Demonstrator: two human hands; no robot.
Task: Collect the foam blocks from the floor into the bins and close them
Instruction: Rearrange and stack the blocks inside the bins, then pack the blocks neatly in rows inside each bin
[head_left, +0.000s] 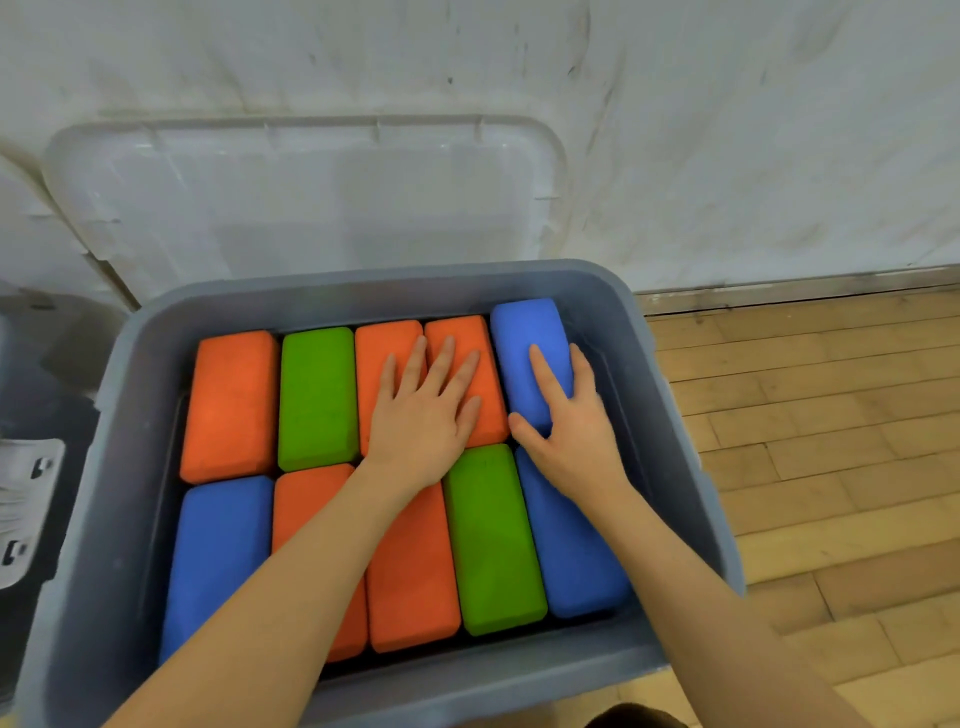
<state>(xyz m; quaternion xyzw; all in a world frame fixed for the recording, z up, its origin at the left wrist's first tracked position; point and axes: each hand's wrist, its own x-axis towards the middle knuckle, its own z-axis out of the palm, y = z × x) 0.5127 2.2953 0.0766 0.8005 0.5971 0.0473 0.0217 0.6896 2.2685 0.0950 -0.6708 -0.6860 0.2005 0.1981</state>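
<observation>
A person is leaning over a grey bin (649, 332) that is standing on a wooden floor (831, 426) against a white wall (727, 130). The bin's translucent lid (291, 202) is standing open behind it, leaning back on the wall. Inside, foam blocks are lying flat in two rows of five, packed side by side.

The left hand (423, 415) is lying flat with its fingers spread and straight, pressing on two orange blocks (467, 338) in the far row, gripping nothing. The right hand (563, 423) is resting on the blue block (527, 343) at the far right corner; its forefinger is lying along the top, the other fingers are curling over the block's right edge and the thumb is reaching round its near left corner, so the hand is holding that block. This blue block is sitting a little higher than its neighbours, tilted up at the far end.

In the far row, from the left, are lying an orange block (231, 405) and a green block (317, 397). In the near row are lying a blue block, two orange ones, a green block (493, 540) and another blue one. At the left edge a dark object with a white label (26, 509) is showing, too cut off to identify
</observation>
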